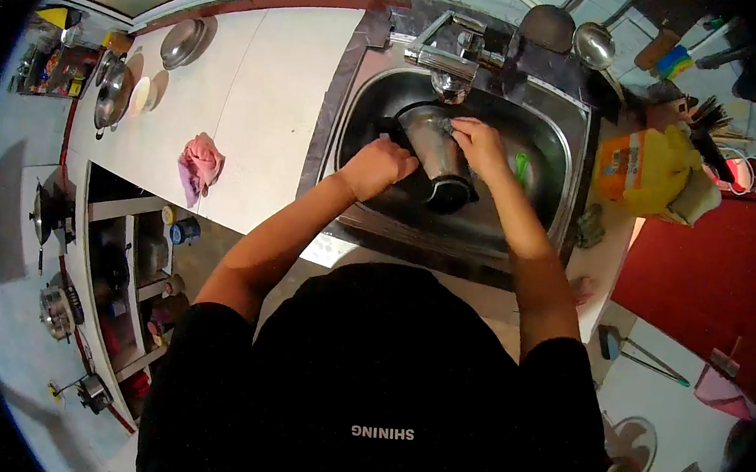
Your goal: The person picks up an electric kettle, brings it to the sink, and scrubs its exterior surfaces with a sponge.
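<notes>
A clear jug-like container with a black rim and black base lies tilted in the steel sink, under the faucet. My left hand is closed at the container's left side, by its dark handle; what its fingers grip is hidden. At the upper right side of the container is my right hand, its fingers pinched together against the wall; anything between them is too small to make out. A green item lies in the sink to the right of the container.
A pink cloth lies on the white counter left of the sink. Metal lids stand at the back left. A yellow bag sits right of the sink, near a scouring pad. A ladle hangs behind.
</notes>
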A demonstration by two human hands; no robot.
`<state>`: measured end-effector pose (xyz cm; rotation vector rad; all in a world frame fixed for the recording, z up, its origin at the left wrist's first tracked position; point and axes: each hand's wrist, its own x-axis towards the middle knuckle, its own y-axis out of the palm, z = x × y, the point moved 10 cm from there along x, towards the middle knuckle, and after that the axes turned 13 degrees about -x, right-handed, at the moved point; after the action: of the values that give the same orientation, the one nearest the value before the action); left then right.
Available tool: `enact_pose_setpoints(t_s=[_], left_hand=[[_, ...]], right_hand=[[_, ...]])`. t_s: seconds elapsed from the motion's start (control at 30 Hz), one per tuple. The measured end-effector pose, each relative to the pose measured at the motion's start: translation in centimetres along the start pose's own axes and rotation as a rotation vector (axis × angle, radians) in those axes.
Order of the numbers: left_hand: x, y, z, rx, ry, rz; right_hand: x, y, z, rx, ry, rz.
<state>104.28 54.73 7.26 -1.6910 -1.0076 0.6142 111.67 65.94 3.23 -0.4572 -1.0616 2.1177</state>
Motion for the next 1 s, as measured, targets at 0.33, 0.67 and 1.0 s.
enact_pose_setpoints(t_s=[0.33, 0.67, 1.0], left_hand=[[0.3, 1.7, -2.4, 0.039, 0.074, -0.002], [1.0, 1.6, -2.1, 0.021, 0.075, 0.0], [1.2, 1.0, -2.8, 0.036, 0.117, -0.06]], right_hand=[[4.1, 3.3, -2.9, -0.115, 0.128, -0.057], [6.1, 5.2, -1.2, -0.551, 0.161, 0.09], [3.7, 5.7, 4.1, -0.48, -0.006, 0.177]])
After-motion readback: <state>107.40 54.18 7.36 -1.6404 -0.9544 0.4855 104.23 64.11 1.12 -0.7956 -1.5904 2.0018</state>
